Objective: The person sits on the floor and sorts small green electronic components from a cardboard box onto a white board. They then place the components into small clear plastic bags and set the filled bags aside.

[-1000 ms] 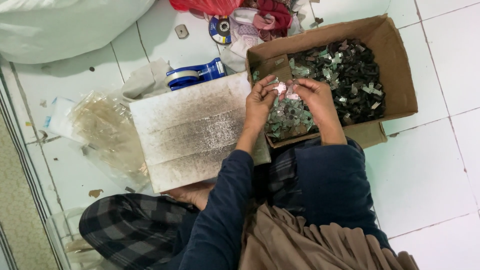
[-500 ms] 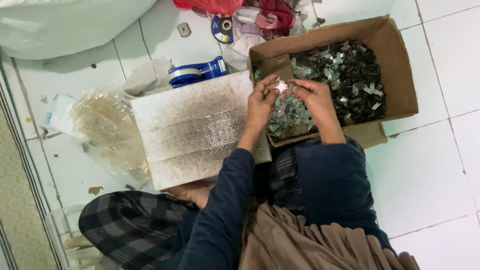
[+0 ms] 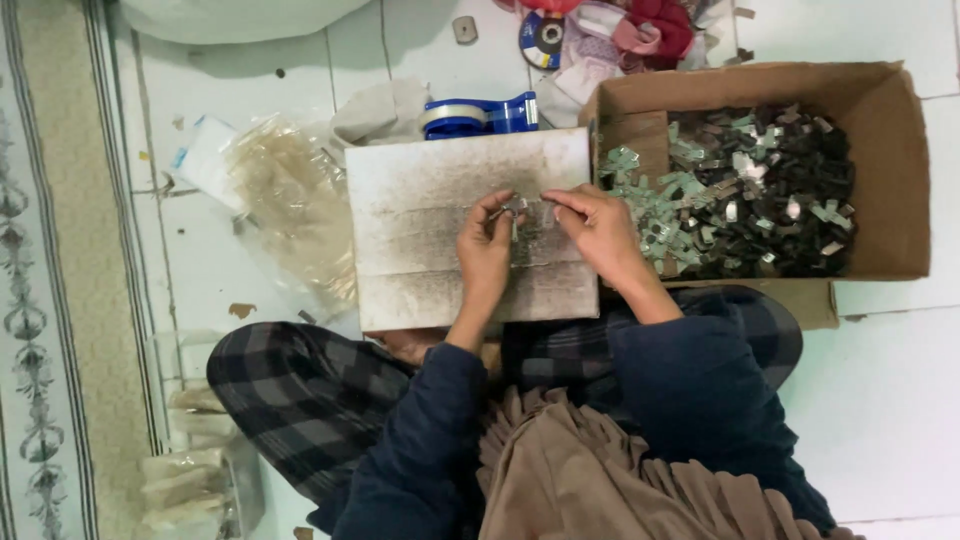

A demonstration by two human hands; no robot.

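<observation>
**Handling a small metal piece over the work board**

We sit cross-legged on the white tiled floor (image 3: 880,400) with a stained whitish rectangular board (image 3: 430,200) resting across the lap, centre of the frame. Both hands meet above the board's middle. Our left hand (image 3: 487,250) pinches a small silvery metal piece (image 3: 516,208) between thumb and fingertips; our right hand (image 3: 600,230) closes its fingertips on the same piece from the other side. The piece is too small for us to tell its exact shape.

To the right of the board, touching its edge, stands an open brown cardboard box (image 3: 900,170) heaped with small dark and pale green-grey metal parts (image 3: 750,190). A blue tape dispenser (image 3: 478,116) lies just above the board, and a crumpled clear plastic bag (image 3: 285,200) lies to its left.

For good control, we judge it best to:
- keep both wrists low over the board, so a dropped piece lands on it;
- grip with the fingertips only, leaving the piece visible;
- work close to the box.
</observation>
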